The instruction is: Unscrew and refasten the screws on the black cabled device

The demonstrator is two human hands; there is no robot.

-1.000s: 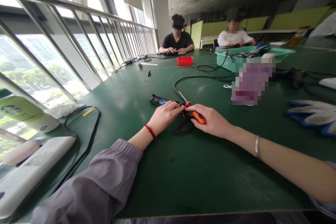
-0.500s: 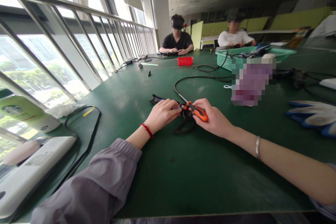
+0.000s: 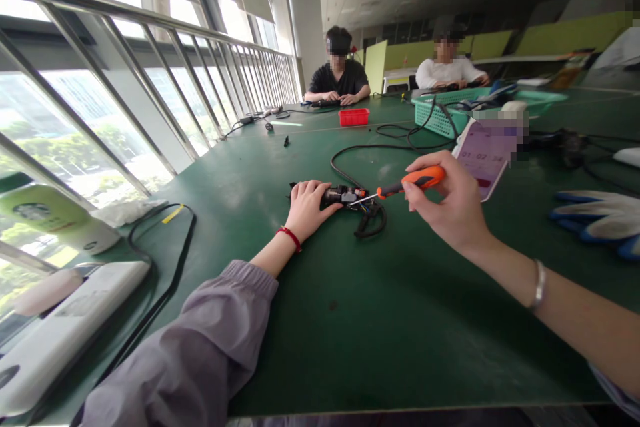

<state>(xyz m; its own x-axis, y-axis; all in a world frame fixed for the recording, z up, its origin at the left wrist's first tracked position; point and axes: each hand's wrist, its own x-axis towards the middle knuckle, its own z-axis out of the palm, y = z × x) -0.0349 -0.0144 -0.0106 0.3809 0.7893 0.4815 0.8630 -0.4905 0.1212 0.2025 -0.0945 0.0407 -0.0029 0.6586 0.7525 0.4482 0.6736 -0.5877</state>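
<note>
My left hand (image 3: 311,207) is closed round a black, tube-shaped device (image 3: 340,196) and holds it down on the green table. Its inner parts and thin wires are exposed at the right end, and a black cable loop (image 3: 373,223) lies beside it. In my right hand (image 3: 453,203) is an orange and black screwdriver (image 3: 423,178), gripped by its handle between thumb and fingers. The shaft points left and down, its tip at the device's exposed end. Whether the tip touches a screw is too small to tell.
A phone (image 3: 487,153) stands behind my right hand, near a green basket (image 3: 435,117) of tools and cables. Gloves (image 3: 600,217) lie at right. A red tray (image 3: 354,117) sits farther back; a white case (image 3: 70,327) and bottle (image 3: 55,217) are at left. Two people sit across the table.
My right hand has moved right and up with the screwdriver, whose shaft now points left instead of up-left. My left hand has shifted onto the device's body, which lies more level.
</note>
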